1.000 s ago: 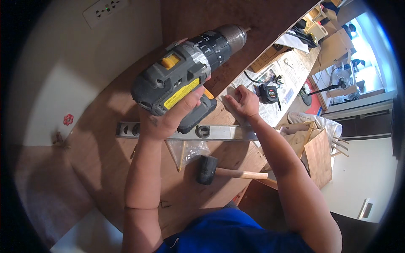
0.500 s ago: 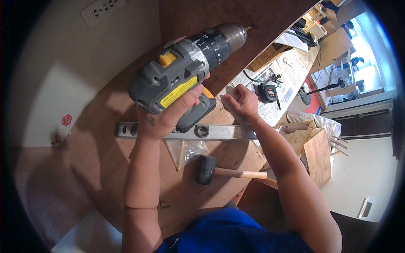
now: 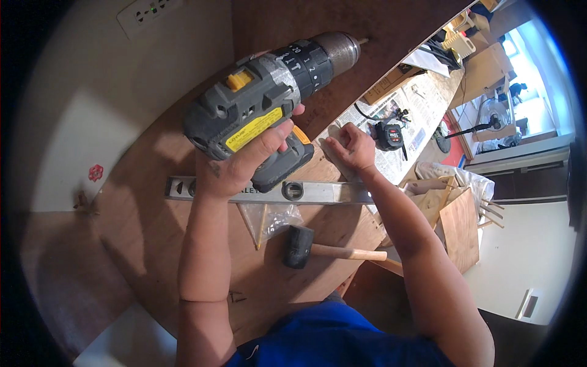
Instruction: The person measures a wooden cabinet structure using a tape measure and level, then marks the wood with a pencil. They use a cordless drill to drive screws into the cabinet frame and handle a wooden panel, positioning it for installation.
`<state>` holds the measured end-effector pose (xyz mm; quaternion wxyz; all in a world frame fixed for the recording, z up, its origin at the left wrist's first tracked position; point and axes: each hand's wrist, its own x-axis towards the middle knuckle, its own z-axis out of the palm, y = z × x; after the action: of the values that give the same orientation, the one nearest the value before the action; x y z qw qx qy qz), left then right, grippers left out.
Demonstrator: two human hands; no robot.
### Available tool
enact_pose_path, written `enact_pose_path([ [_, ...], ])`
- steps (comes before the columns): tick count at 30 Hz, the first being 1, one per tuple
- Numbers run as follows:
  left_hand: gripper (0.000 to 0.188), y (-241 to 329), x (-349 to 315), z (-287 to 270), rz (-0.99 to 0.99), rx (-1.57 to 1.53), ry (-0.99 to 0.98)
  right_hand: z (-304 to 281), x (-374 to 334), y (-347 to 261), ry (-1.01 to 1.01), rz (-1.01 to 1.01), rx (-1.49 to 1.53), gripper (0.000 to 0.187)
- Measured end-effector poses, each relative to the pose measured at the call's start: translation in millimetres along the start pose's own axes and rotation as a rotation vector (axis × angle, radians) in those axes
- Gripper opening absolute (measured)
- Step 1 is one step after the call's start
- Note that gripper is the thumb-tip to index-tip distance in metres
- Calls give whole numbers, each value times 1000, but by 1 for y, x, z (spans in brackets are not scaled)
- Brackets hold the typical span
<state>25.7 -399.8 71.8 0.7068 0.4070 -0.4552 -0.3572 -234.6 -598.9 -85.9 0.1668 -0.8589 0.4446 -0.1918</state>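
My left hand (image 3: 247, 156) is wrapped round the grip of a grey and black cordless drill (image 3: 275, 92) with a yellow label. The drill points up and to the right, its bit tip against or close to a dark brown panel (image 3: 391, 43); contact is hard to tell. Lower right of the drill, my right hand (image 3: 354, 147) is closed over a narrow wooden strip (image 3: 333, 153) by the panel's lower edge, its fingertips partly hidden. Just below the drill's battery lies a silver spirit level (image 3: 330, 192) on the plywood surface (image 3: 153, 244).
A rubber mallet (image 3: 299, 247) and a clear plastic bag (image 3: 281, 215) lie nearer me, with some screws (image 3: 236, 297). Right of my right hand, a black tape measure (image 3: 388, 136) rests on newspaper (image 3: 422, 104). Wooden pieces (image 3: 455, 220) stand at the right, and a wall socket (image 3: 147, 15) is upper left.
The drill's rear has shifted very slightly left and down with my left hand. My right hand stays in place.
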Motion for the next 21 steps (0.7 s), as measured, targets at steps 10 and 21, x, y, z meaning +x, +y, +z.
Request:
enact_pose_path([
  [10, 49, 16, 11, 1, 99, 207, 2, 1, -1, 3, -23, 5, -25, 53],
  [21, 33, 20, 7, -11, 21, 309, -45, -7, 0, -12, -76, 21, -10, 54],
])
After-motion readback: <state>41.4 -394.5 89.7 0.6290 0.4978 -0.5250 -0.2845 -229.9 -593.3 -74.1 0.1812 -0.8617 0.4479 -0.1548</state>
